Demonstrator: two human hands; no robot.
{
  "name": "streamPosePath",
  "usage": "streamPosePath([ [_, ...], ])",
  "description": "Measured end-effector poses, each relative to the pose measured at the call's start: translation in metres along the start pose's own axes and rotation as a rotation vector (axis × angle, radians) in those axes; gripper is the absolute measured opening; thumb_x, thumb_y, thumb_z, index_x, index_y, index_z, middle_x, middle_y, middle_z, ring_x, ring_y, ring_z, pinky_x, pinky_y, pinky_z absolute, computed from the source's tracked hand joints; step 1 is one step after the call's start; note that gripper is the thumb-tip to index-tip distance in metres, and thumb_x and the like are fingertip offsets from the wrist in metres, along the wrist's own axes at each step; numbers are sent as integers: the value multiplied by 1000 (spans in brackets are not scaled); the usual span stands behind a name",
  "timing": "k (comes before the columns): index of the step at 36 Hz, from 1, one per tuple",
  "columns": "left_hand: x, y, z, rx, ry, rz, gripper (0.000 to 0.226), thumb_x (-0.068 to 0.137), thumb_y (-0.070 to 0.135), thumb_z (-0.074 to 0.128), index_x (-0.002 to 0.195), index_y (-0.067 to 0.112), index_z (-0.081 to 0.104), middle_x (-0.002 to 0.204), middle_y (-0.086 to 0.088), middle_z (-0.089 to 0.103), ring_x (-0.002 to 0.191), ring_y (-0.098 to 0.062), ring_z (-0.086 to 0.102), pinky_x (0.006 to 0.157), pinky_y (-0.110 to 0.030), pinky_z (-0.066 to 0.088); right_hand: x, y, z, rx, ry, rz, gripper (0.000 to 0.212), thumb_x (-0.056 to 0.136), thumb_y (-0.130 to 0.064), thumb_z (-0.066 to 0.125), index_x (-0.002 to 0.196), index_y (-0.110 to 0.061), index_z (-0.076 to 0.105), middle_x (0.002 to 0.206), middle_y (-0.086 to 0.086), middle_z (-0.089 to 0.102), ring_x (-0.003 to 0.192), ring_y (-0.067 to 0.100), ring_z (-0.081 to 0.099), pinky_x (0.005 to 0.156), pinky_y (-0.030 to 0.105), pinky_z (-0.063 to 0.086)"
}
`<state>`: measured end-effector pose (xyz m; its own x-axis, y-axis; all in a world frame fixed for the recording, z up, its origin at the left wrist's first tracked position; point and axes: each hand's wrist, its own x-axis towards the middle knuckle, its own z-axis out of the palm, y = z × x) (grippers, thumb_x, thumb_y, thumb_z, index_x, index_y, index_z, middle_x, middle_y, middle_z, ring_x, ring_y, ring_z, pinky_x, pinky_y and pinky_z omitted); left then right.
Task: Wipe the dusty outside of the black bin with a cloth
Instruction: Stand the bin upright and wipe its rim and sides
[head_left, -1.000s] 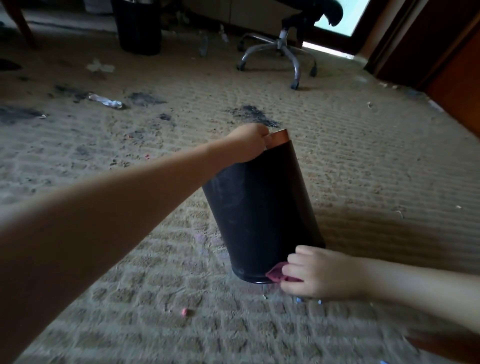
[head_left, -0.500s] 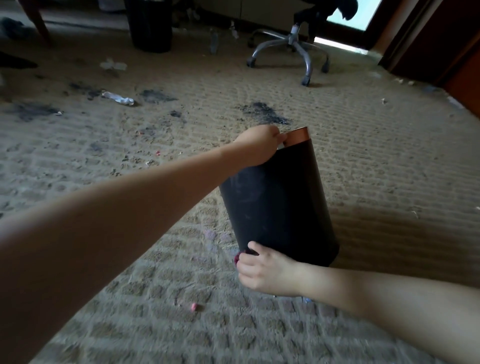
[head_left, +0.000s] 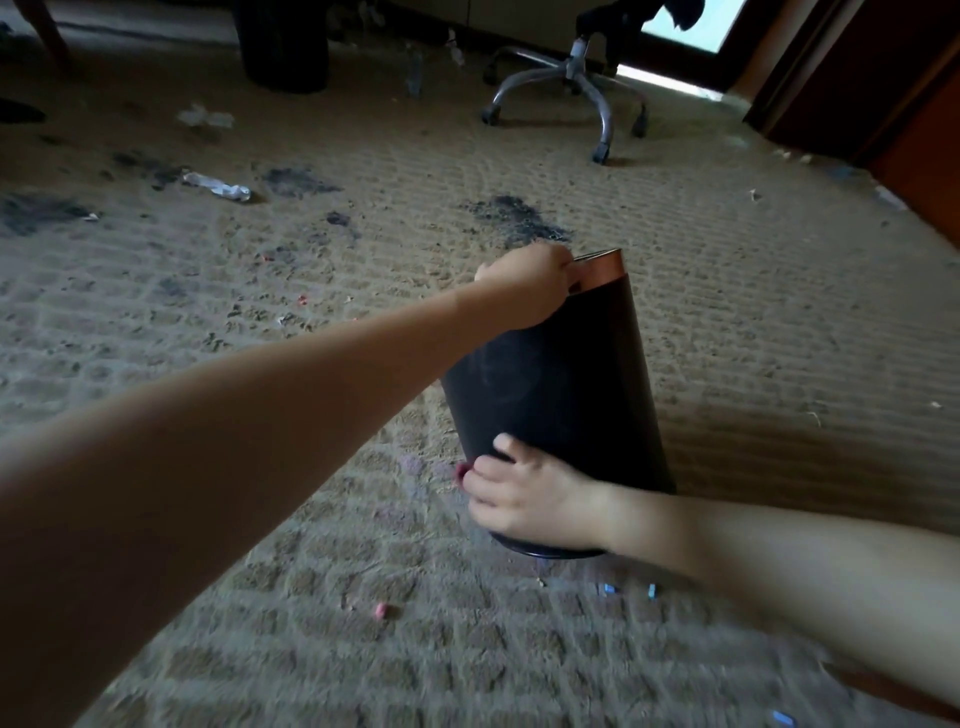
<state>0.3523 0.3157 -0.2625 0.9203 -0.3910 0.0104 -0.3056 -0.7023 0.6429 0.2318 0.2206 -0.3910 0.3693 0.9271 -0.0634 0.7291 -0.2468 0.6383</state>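
Note:
A black bin (head_left: 566, 384) with a copper-coloured rim stands tilted on the carpet in the middle of the head view. My left hand (head_left: 530, 288) grips the rim at the top left. Low on the bin's near side, my right hand (head_left: 519, 499) presses a pink cloth (head_left: 461, 472) against the wall; only a small edge of the cloth shows past my fingers. Faint dusty smears mark the bin's upper side.
The beige carpet (head_left: 753, 322) carries dark stains and scattered litter. A crushed plastic bottle (head_left: 218, 186) lies at the left. An office chair base (head_left: 566, 91) stands behind, a second dark bin (head_left: 283, 47) at the back left, and a wooden door (head_left: 883, 88) at the right.
My right hand with the cloth has slid from the bin's lower right edge leftwards across its near base. My left hand has kept hold of the rim.

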Motion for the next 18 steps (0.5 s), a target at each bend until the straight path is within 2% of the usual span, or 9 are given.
streamPosePath([
  [2,-2,2,-2,14,-21,4,28,98,34,37,98,17,58,91,-2,51,90,-23,50,87,-37,39,-12,22,-8,73,186,56,20,87,-8,50,78,-20,62,83,0,60,77,21,52,86,39,38],
  [4,-4,5,-3,25,-41,6,32,98,34,37,106,12,60,95,-6,54,93,-24,51,83,-34,39,-25,49,-14,85,284,67,21,92,-9,47,87,-21,63,87,1,61,75,21,55,81,38,39],
  [7,-6,7,-7,3,-47,4,32,99,29,36,109,8,58,108,-12,59,99,-25,53,73,-28,34,-42,82,-18,119,335,118,16,92,-12,51,102,-22,59,100,8,52,78,25,52,76,39,39],
  [9,-8,9,-11,-55,-66,-21,38,100,31,33,113,6,58,114,-13,59,103,-25,54,70,-24,31,-51,94,-22,153,311,175,22,88,-8,55,107,-19,56,100,10,48,75,28,51,72,39,37],
  [11,-12,9,-16,-185,-133,-86,52,100,43,26,124,7,54,126,-12,55,115,-25,51,81,-23,34,-53,100,-28,218,320,252,31,84,-6,60,112,-17,54,98,13,53,71,29,52,67,38,38],
  [13,-14,9,-22,-361,-187,-123,65,96,55,19,133,9,47,139,-9,46,128,-25,42,103,-32,32,-49,100,-39,298,355,316,32,89,-9,58,119,-16,50,91,15,61,71,28,51,66,37,40],
  [16,-19,9,-27,-473,-242,-108,71,95,57,12,139,8,40,147,-5,37,136,-21,32,110,-34,23,-33,94,-51,314,315,233,23,93,-15,50,116,-14,48,85,10,62,67,25,52,64,34,40],
  [18,-17,5,-28,-475,-269,-121,79,91,63,9,136,9,45,146,-6,39,136,-22,32,114,-37,21,-24,87,-55,251,232,150,22,89,-19,50,110,-14,47,84,7,58,66,23,51,62,33,38],
])
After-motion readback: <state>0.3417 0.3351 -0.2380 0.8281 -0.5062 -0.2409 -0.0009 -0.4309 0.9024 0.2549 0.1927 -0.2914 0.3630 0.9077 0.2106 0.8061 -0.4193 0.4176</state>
